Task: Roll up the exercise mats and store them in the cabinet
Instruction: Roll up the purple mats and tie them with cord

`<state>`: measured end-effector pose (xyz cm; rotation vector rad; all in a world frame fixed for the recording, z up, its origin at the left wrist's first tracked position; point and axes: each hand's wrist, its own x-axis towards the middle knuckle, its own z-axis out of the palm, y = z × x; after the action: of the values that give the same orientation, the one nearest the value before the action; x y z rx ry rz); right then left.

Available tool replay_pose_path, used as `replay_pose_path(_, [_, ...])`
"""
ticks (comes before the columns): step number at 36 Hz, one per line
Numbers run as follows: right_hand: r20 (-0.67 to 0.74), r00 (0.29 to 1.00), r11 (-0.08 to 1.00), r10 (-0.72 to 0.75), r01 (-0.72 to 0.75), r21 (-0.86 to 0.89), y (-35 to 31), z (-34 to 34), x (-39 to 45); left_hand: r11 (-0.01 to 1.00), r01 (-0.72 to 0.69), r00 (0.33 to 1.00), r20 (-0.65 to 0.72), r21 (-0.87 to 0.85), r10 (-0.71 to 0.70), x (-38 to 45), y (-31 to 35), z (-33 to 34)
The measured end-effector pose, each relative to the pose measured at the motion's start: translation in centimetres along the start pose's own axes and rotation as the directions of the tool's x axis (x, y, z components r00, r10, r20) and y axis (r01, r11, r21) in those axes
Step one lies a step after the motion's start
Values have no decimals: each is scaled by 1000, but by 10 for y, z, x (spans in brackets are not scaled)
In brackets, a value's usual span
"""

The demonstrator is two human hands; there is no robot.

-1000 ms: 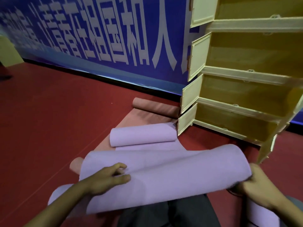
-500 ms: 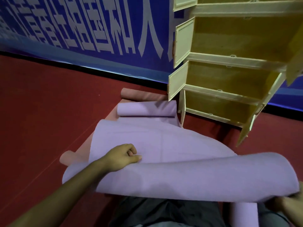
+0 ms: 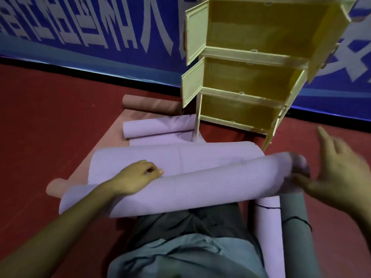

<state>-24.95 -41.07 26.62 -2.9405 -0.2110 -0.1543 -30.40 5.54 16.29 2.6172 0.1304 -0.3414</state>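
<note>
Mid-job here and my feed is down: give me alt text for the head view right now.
A person kneeling on a red floor rolls a lilac exercise mat: the left hand grips the roll, the right hand is open beside its end. Ahead, a cream cabinet stands with doors open, a part-rolled lilac mat and a rolled salmon mat beside it.

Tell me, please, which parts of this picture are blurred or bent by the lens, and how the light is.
Head view: the right hand is smeared by motion blur; the left hand on the purple mat is sharp; the cabinet leans, bent by the wide lens; the light is dim, without glare.
</note>
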Motion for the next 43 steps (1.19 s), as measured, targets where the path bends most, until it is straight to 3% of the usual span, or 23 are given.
replay_pose_path(2, [-148, 917, 929, -369, 361, -78, -35, -12, -2, 1000, -17, 1000, 8, 11, 17, -1, 1, 7])
replay_pose_path(3, [-117, 857, 865, -502, 501, -39, -55, -11, -4, 1000, -21, 1000, 7, 19, 20, -2, 1, 10])
replay_pose_path(5, [49, 788, 789, -613, 608, 93, -90, 10, -9, 999, -21, 1000, -7, 41, 22, -5, 3, 13])
replay_pose_path(8, [217, 748, 777, -628, 620, 113, -109, 58, -6, 998, -55, 997, -50, -45, 53, -14, -2, 13])
replay_pose_path(10, [260, 735, 779, -626, 604, 169, -107, 81, -6, 976, -148, 986, -94, -161, 134, -25, -10, 16])
replay_pose_path(14, [278, 756, 798, -593, 504, 330, -88, 103, -25, 889, -310, 948, -180, -338, 262, -61, -26, 39])
replay_pose_path(18, [196, 806, 812, -558, 482, 328, -82, 115, -55, 855, -359, 919, -305, -375, 251, -97, -32, 78])
replay_pose_path(22, [225, 836, 855, -500, 436, 281, -84, 123, -91, 880, -448, 805, -498, -156, 322, -129, -25, 98])
replay_pose_path(25, [182, 848, 833, -498, 409, 374, -75, 129, -113, 921, -385, 719, -605, 61, 341, -152, -16, 104])
replay_pose_path(28, [121, 853, 785, -507, 399, 474, -68, 128, -125, 945, -319, 750, -589, 76, 300, -170, -10, 116])
replay_pose_path(32, [86, 872, 807, -482, 403, 432, -67, 126, -130, 965, -249, 817, -517, 86, 257, -176, -7, 121])
replay_pose_path(39, [108, 891, 847, -440, 372, 378, -66, 131, -138, 955, -291, 869, -435, -65, 235, -169, -12, 97])
replay_pose_path(43, [130, 882, 850, -453, 383, 361, -70, 137, -139, 948, -316, 882, -384, -47, 275, -172, -20, 103])
